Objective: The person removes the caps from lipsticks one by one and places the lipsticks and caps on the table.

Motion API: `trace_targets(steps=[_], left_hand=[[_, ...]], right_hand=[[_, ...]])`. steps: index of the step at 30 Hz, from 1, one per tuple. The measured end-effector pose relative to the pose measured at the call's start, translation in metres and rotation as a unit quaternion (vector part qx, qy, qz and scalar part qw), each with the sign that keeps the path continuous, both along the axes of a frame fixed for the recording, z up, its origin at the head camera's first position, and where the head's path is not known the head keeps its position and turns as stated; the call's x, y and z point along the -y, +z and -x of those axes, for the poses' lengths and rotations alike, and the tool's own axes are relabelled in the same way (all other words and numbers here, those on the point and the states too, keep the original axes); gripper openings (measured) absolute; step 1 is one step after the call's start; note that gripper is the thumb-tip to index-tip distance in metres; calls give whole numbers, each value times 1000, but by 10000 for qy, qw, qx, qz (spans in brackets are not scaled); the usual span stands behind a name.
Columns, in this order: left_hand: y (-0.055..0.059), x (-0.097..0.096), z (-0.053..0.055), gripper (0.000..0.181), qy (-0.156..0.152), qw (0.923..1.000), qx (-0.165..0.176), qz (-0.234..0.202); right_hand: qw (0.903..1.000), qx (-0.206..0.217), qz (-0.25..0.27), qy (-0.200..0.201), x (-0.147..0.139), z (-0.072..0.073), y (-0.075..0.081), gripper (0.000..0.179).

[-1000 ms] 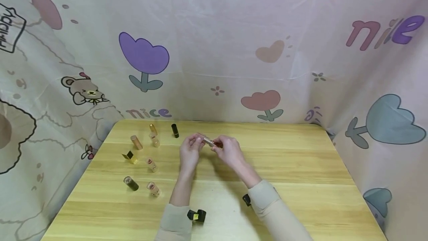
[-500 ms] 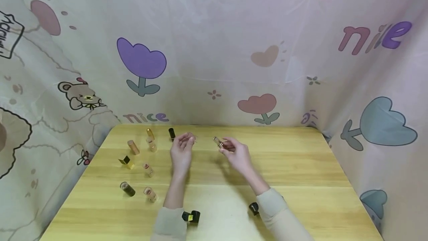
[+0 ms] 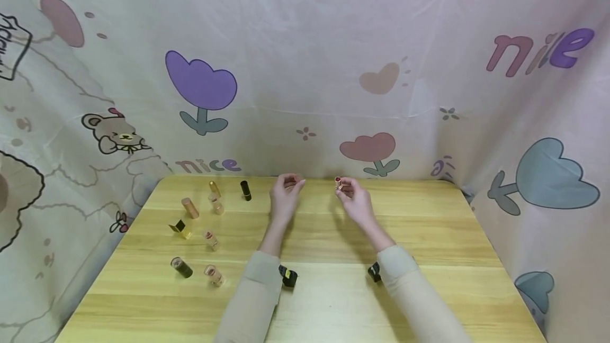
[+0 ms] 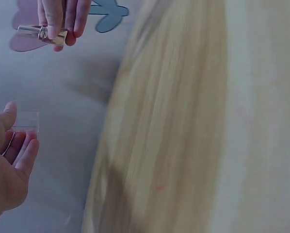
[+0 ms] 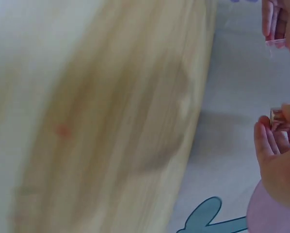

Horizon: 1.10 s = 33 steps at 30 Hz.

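Across back and sides, patterned cloth (image 3: 295, 68) printed with flowers, hearts and bear; in front of it, wooden desk (image 3: 429, 237); over desk, beige sleeves (image 3: 419, 292) of one person; past cuffs, left hand (image 3: 284, 197) and right hand (image 3: 358, 204), raised near desk's far edge, well apart; on left part of desk, scattered small tubes (image 3: 211, 240), among them dark tube (image 3: 181, 267), copper tube (image 3: 189, 208) and black tube (image 3: 245, 190); shiny lipstick tube (image 3: 338, 183), red end up, pinched between right hand's thumb and fingers; clear cap (image 4: 28, 122), partly covered, pinched between left hand's thumb and fingers
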<state>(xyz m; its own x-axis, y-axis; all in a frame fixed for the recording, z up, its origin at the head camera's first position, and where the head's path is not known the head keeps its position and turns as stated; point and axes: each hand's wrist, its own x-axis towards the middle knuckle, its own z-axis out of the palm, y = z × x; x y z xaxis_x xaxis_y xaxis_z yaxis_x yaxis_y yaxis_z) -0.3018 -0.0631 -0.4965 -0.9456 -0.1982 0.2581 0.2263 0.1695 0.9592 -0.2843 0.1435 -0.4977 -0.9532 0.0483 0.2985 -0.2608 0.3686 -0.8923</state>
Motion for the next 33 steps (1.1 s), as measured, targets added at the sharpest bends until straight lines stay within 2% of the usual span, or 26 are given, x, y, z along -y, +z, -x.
trace_targets(steps=[5,9,12,16,24,29,33], left_hand=[[-5,-10,23,30,-257,9978,308,528],[-6,-17,40,29,-391,9933,477,979],[-5,-22,51,28,-453,9878,545,1384],[-5,-28,62,28,-558,9769,756,1921],[-6,-34,71,30,-701,9541,1280,2614],[-8,-36,72,28,-713,9480,1443,2747],[-10,-37,72,26,-758,9434,1439,2889]], right_hand=[[9990,336,-253,146,-12,23,-4,31],[9963,509,-673,137,-18,40,-8,31],[9940,556,-927,156,-20,50,-12,30],[9915,589,-1144,178,-22,61,-18,30],[9816,890,-1679,199,-28,76,-28,27],[9765,873,-1955,259,-31,80,-29,26],[9731,864,-2112,322,-31,81,-29,25]])
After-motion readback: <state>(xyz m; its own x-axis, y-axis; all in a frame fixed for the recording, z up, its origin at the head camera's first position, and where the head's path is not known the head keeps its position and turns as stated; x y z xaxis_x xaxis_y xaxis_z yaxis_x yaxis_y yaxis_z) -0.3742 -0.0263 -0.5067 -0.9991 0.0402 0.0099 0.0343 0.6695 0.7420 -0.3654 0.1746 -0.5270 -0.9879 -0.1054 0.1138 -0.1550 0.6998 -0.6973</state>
